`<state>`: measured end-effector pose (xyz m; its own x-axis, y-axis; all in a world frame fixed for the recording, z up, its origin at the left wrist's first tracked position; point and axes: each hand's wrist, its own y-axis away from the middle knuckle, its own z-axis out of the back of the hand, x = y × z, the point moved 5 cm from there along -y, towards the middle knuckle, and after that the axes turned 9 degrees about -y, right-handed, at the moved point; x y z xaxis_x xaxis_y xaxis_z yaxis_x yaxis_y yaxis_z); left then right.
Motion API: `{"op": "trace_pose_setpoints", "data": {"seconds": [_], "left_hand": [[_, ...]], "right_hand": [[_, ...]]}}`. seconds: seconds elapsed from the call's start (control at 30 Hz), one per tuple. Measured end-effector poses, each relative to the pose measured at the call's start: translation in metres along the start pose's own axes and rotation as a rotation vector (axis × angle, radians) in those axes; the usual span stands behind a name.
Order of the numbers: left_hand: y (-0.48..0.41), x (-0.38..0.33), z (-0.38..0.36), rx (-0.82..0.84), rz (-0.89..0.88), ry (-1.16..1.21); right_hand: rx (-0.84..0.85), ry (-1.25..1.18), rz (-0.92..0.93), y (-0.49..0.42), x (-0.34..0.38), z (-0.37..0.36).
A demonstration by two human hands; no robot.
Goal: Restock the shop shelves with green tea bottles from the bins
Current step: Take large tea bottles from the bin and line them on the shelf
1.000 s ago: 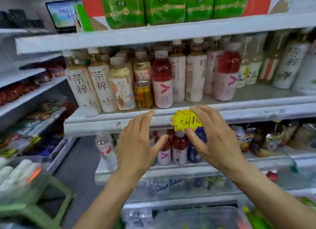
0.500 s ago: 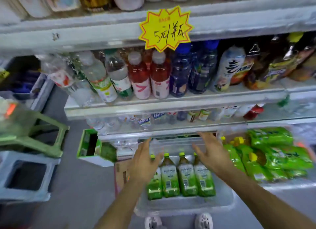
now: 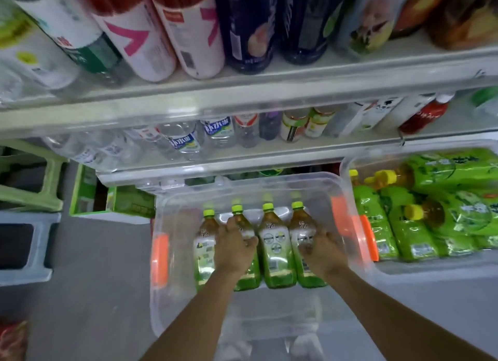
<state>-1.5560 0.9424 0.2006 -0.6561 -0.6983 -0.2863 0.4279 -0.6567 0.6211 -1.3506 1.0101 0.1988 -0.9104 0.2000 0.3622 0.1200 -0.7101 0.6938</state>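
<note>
In the clear bin [image 3: 188, 320], the left hand [image 3: 234, 249] grips the second green tea bottle [image 3: 238, 215] and the right hand [image 3: 322, 253] the fourth bottle [image 3: 299, 222], each lying under its palm, cap pointing away.

Bin open above, far end crowded.
The clear bin [image 3: 161, 320] has its near half bare; four green tea bottles [image 3: 275, 253] lie touching side by side across the far half. A shelf edge [image 3: 242, 169] runs close by the far rim; a packed second bin [image 3: 404, 270] flanks the right wall.
</note>
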Motion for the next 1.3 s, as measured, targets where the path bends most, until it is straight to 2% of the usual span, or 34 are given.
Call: {"op": "trace_pose_setpoints", "data": {"seconds": [0.1, 0.23, 0.37, 0.5, 0.83, 1.0, 1.1, 1.3], "left_hand": [[-0.020, -0.004, -0.009, 0.013, 0.021, -0.228], [-0.045, -0.009, -0.014, 0.113, 0.048, -0.554], [-0.065, -0.010, -0.014, 0.222, 0.082, -0.568], [-0.064, -0.014, -0.010, 0.224, 0.084, -0.561], [-0.015, 0.007, 0.008, 0.117, 0.059, -0.180], [0.020, 0.013, 0.048, 0.049, 0.017, 0.167], [0.046, 0.010, 0.076, 0.068, -0.014, 0.449], [0.093, 0.004, 0.137, 0.010, -0.110, 0.701]], "right_hand": [[0.009, -0.091, -0.116, -0.013, -0.003, -0.014], [-0.015, -0.074, -0.168, -0.024, 0.002, -0.022], [-0.019, 0.004, -0.184, -0.031, 0.004, -0.022], [-0.034, 0.010, -0.182, -0.027, 0.007, -0.020], [-0.097, -0.120, -0.159, 0.015, 0.009, 0.004], [-0.104, -0.166, 0.007, 0.048, 0.020, 0.034], [-0.032, -0.417, 0.115, 0.069, 0.029, 0.056], [0.059, -0.779, 0.196, 0.112, 0.057, 0.110]]}}
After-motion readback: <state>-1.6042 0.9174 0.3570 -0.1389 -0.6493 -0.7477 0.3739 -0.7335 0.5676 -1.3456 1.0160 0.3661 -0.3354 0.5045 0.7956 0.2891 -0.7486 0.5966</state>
